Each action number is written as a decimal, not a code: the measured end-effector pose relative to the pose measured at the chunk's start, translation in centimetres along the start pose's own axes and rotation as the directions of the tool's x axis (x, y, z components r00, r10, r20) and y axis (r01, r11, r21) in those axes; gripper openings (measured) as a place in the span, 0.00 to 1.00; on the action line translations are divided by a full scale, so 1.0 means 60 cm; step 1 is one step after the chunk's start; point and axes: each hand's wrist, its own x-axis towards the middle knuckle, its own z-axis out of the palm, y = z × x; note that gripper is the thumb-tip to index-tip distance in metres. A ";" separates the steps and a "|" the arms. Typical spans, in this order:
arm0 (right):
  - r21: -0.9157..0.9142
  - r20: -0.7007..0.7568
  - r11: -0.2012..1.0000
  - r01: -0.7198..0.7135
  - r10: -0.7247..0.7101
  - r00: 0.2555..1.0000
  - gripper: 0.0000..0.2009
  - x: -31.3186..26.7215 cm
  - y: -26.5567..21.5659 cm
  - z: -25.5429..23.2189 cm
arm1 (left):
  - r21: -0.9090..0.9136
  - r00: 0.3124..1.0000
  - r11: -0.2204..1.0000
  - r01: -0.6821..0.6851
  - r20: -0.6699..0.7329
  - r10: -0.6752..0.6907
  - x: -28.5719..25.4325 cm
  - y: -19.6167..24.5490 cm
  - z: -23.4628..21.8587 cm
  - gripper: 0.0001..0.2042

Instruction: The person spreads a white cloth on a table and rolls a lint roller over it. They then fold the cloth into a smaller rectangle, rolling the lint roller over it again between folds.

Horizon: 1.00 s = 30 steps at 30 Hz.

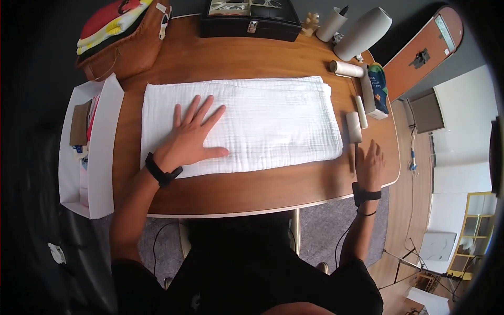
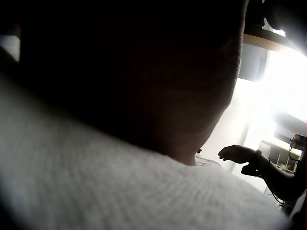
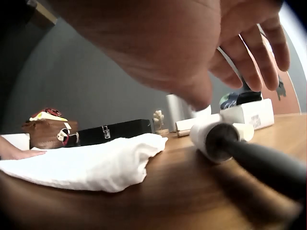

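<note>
A white folded gauze cloth (image 1: 268, 121) lies flat across the table. My left hand (image 1: 191, 134) rests on its left part, fingers spread and straight. In the left wrist view that hand (image 2: 144, 86) is a dark shape against the cloth (image 2: 144, 191). My right hand (image 1: 370, 165) is over the table's right side, beside a lint roller (image 1: 354, 127) with a white roll and dark handle. The right wrist view shows the hand (image 3: 158, 48) above the roller's handle (image 3: 268, 163), its fingers loose and apart from it.
Past the roller lie a white tube (image 1: 361, 112), another roll (image 1: 346, 69) and a white box (image 1: 374, 97) with dark socks. A black glasses case (image 1: 251, 29) stands at the back. A brown basket (image 1: 128, 52) and a white bin (image 1: 100, 173), both holding folded clothes, are at left.
</note>
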 end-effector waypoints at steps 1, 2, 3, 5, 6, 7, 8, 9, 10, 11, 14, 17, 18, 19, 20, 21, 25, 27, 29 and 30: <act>-0.002 0.004 1.000 -0.008 0.008 1.000 0.26 -0.004 -0.004 0.012 | 0.005 1.000 1.000 0.002 0.007 -0.002 -0.001 0.001 0.003 0.58; 0.168 0.072 0.986 -0.014 0.002 0.997 0.29 -0.007 -0.016 0.025 | 0.006 1.000 1.000 -0.009 0.019 0.009 -0.002 0.001 0.007 0.58; 0.334 0.135 0.942 -0.034 -0.012 0.991 0.33 -0.010 -0.028 0.031 | 0.011 1.000 1.000 -0.008 0.020 0.008 -0.003 0.001 0.008 0.59; 0.316 0.191 0.941 -0.119 0.059 0.980 0.35 -0.002 -0.040 0.041 | 0.040 1.000 0.999 -0.017 -0.002 0.017 0.009 0.003 -0.011 0.60; 0.294 0.207 0.943 -0.154 0.094 0.974 0.34 0.001 -0.037 0.058 | 0.050 0.999 0.998 -0.048 0.013 0.048 0.016 0.007 -0.020 0.61; 0.269 0.230 0.946 -0.180 0.119 0.966 0.34 0.003 -0.037 0.066 | 0.051 0.997 0.996 -0.071 0.034 0.069 0.018 0.015 -0.024 0.63; 0.273 0.226 0.942 -0.195 0.134 0.965 0.32 0.007 -0.045 0.057 | 0.047 0.998 0.997 -0.060 0.026 0.058 0.026 0.026 -0.026 0.63; 0.273 0.222 0.947 -0.172 0.112 0.969 0.32 0.007 -0.049 0.053 | 0.030 0.988 0.988 -0.151 -0.018 0.152 0.043 0.040 -0.028 0.58; 0.325 0.172 0.931 -0.167 0.116 0.978 0.32 0.007 -0.053 0.049 | 0.016 0.969 0.972 -0.236 -0.067 0.237 0.063 0.055 -0.030 0.53; 0.378 0.121 0.912 -0.157 0.119 0.985 0.31 0.008 -0.057 0.045 | 0.009 0.941 0.948 -0.317 -0.120 0.316 0.080 0.068 -0.031 0.49; 0.514 -0.074 0.857 0.016 0.026 0.997 0.30 0.001 -0.098 0.011 | 0.008 0.898 0.907 -0.421 -0.141 0.417 0.145 0.098 0.022 0.38; 0.608 -0.010 0.793 0.038 -0.040 0.999 0.30 -0.019 -0.161 -0.028 | -0.091 0.887 0.894 -0.439 -0.200 0.416 0.224 0.119 0.027 0.34; 0.631 -0.003 0.773 0.058 -0.073 0.997 0.30 -0.026 -0.184 -0.041 | -0.117 0.882 0.901 -0.418 -0.290 0.371 0.245 0.128 0.030 0.29; 0.656 0.000 0.751 0.078 -0.104 0.995 0.30 -0.032 -0.207 -0.056 | -0.110 0.875 0.896 -0.430 -0.294 0.384 0.264 0.137 0.019 0.29; 0.663 0.039 0.744 0.076 -0.136 0.990 0.30 -0.039 -0.223 -0.068 | -0.121 0.899 0.911 -0.394 -0.257 0.355 0.282 0.146 0.006 0.25; 0.671 0.077 0.738 0.076 -0.171 0.982 0.31 -0.045 -0.236 -0.079 | -0.132 0.920 0.925 -0.356 -0.221 0.322 0.299 0.153 -0.008 0.22; 0.716 0.116 0.691 0.104 -0.264 0.957 0.38 -0.047 -0.269 -0.113 | -0.445 0.928 0.816 -0.371 -0.223 0.300 0.388 0.172 0.016 0.19; 0.670 0.136 0.729 0.143 -0.310 0.941 0.40 -0.055 -0.267 -0.117 | -0.430 0.900 0.793 -0.431 -0.259 0.350 0.434 0.186 0.030 0.18; 0.675 0.107 0.712 0.191 -0.351 0.930 0.41 -0.068 -0.256 -0.113 | -0.422 0.874 0.768 -0.481 -0.293 0.387 0.467 0.198 0.032 0.18; 0.664 0.114 0.721 0.196 -0.357 0.927 0.41 -0.074 -0.250 -0.118 | -0.422 0.867 0.758 -0.497 -0.261 0.424 0.481 0.202 0.035 0.17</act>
